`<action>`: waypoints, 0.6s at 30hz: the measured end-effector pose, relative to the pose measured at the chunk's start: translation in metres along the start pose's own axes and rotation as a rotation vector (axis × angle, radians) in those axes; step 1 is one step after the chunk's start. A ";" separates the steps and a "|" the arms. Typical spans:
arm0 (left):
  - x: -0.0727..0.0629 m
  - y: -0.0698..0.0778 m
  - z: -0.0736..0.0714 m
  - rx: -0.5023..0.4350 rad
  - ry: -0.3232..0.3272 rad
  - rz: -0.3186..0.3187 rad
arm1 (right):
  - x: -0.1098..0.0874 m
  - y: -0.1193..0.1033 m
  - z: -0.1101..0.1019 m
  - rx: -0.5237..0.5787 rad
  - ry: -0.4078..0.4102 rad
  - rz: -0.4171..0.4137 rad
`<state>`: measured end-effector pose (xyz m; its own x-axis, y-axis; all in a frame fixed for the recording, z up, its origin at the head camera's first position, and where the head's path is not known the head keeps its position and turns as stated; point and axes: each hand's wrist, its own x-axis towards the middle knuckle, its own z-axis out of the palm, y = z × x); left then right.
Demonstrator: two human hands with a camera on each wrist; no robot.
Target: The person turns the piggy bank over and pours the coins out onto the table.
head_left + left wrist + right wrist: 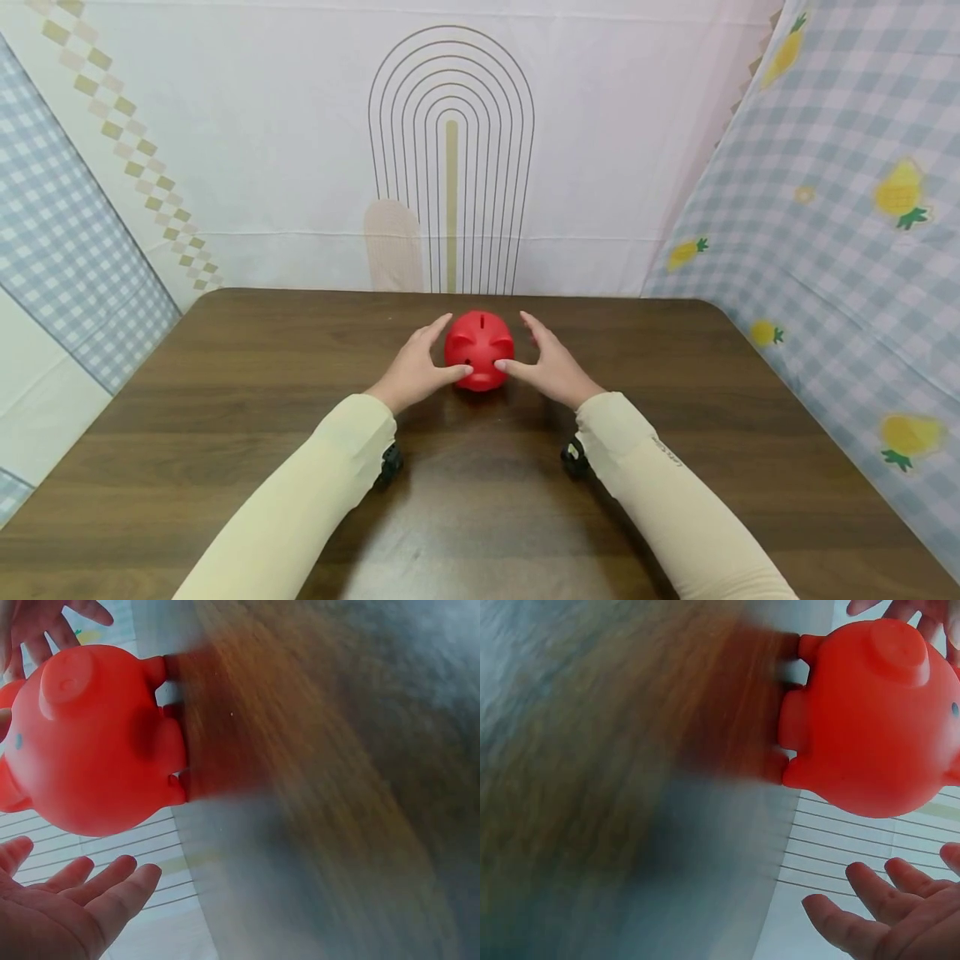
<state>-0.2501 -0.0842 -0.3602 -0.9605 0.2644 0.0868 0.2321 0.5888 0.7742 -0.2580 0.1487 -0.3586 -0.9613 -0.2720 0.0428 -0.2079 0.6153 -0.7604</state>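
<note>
A red piggy bank (481,340) stands upright on its feet on the wooden table, its snout toward me and its coin slot on top. To its left my left hand (414,368) is spread, the thumb reaching across in front of the pig's face. My right hand (557,367) mirrors it on the other side, fingers extended along the flank. In the left wrist view, a gap separates the left fingers (124,889) from the piggy bank's side. The right wrist view likewise shows space between the right fingers (870,892) and the round body.
Dark wood-grain tabletop (247,400) extends around both arms. Behind it hangs a white cloth (615,125) with arch lines. Checked cloth (840,275) with pineapple prints borders the right, more checked cloth the left. Dark devices (574,457) sit under both sleeve cuffs.
</note>
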 end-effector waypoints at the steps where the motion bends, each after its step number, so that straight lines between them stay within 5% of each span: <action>1: 0.000 0.000 0.000 -0.004 -0.002 0.002 | 0.001 0.000 0.001 0.009 -0.005 0.005; 11: 0.004 -0.004 0.004 -0.048 -0.025 -0.017 | 0.003 -0.004 0.006 0.058 -0.052 0.053; 18: 0.006 -0.006 0.005 -0.083 -0.057 0.042 | 0.005 -0.004 0.008 0.110 -0.071 0.066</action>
<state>-0.2568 -0.0820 -0.3671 -0.9393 0.3319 0.0869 0.2567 0.5118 0.8198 -0.2601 0.1390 -0.3603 -0.9562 -0.2877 -0.0533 -0.1194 0.5500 -0.8266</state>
